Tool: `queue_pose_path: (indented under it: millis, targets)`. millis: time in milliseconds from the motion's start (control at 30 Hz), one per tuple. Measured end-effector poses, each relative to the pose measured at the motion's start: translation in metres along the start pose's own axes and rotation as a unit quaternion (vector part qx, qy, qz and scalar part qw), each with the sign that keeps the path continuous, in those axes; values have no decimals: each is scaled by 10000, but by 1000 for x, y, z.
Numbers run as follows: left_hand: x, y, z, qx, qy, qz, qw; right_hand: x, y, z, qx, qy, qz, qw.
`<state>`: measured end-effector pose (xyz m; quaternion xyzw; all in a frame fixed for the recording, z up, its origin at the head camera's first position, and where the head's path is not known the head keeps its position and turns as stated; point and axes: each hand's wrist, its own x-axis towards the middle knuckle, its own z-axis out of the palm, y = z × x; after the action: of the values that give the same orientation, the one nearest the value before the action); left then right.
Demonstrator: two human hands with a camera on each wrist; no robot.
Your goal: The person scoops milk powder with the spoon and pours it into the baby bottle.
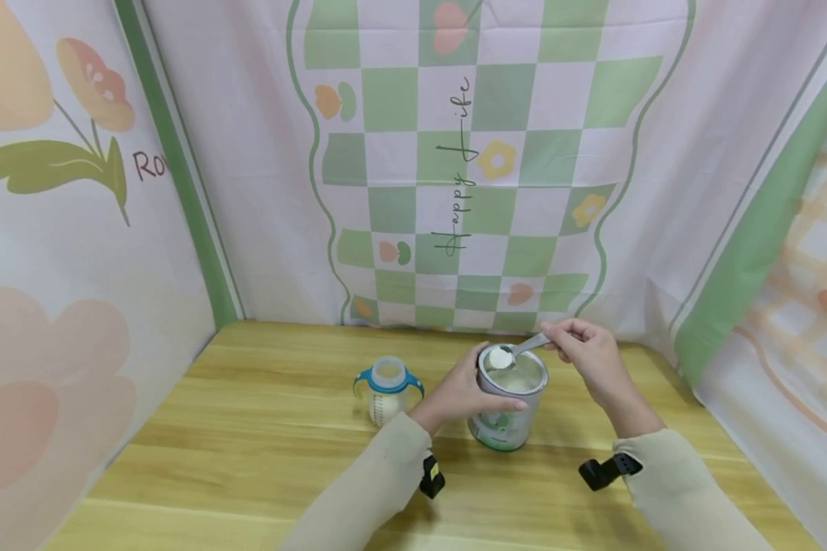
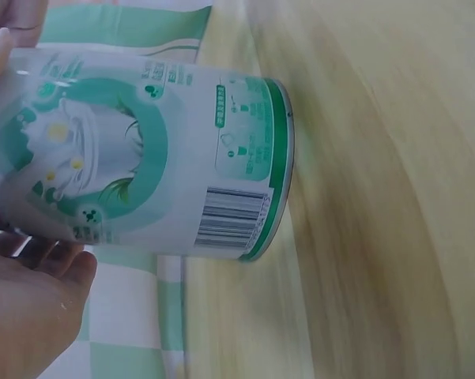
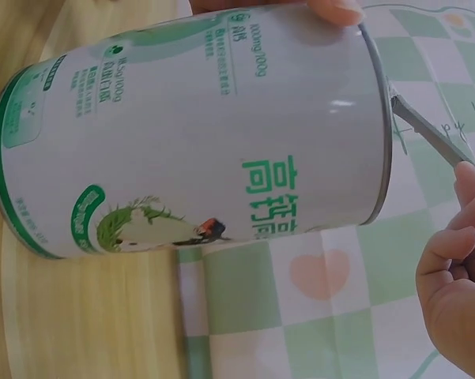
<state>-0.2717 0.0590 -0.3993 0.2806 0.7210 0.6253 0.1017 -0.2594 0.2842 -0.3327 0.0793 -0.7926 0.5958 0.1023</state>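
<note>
My left hand grips a white and green milk powder can round its upper side, thumb across the front. The can is open at the top, and pale powder shows inside. In my right hand the end of a grey scoop is pinched between thumb and fingers. The scoop's bowl, heaped with white powder, is at the can's mouth, near the rim. The left wrist view shows a barcode low on the can; in the right wrist view the scoop's bowl is hidden by the can.
Left of the can stands a baby bottle with blue side handles, uncapped, with pale contents. Both stand on a wooden table. Behind the table hangs a checked green and white cloth, with printed curtains at both sides.
</note>
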Motion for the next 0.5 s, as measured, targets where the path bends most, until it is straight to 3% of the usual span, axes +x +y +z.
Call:
queue_pose_path:
  millis: [100,200,500]
  targets:
    - [-3,2,-3,393,311,-521,9974,1,-2,1,57,-23,-14,10000]
    - [-5,4,-7,651,456,-747,9940,2,-4,3,111,-26,-21,9999]
    - [-14,18,-27,1007,512,-626,9916,5,-8,14,386,-21,31,9992]
